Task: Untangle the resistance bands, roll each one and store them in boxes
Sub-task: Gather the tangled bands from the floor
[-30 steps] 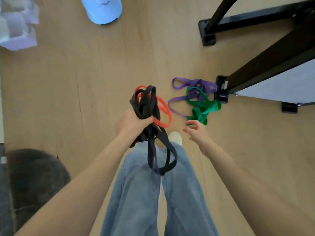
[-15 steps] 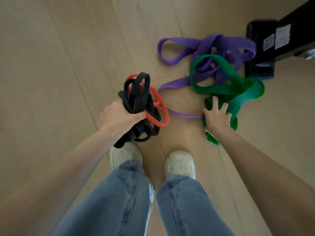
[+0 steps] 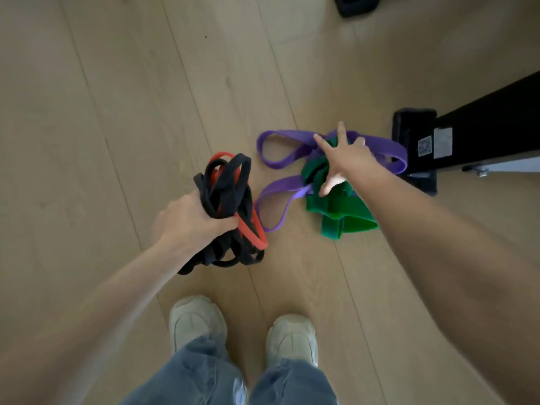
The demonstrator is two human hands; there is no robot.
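Observation:
My left hand point(image 3: 187, 222) grips a tangled bunch of black bands point(image 3: 226, 188) with a red band point(image 3: 251, 229) looped through it, held just above the wooden floor. To the right, a purple band point(image 3: 280, 147) and a green band point(image 3: 342, 210) lie tangled together on the floor. My right hand point(image 3: 343, 159) is spread over that pile with straight fingers, resting on the green and purple bands where they cross.
A black metal frame foot point(image 3: 415, 147) with a label stands right behind the purple band. Another black foot point(image 3: 358, 4) sits at the top edge. My two light shoes point(image 3: 198, 320) stand on the floor below the bands.
My right hand has moved farther forward, from the near edge of the green band onto the middle of the green and purple pile. The left hand keeps its hold on the black and red bunch.

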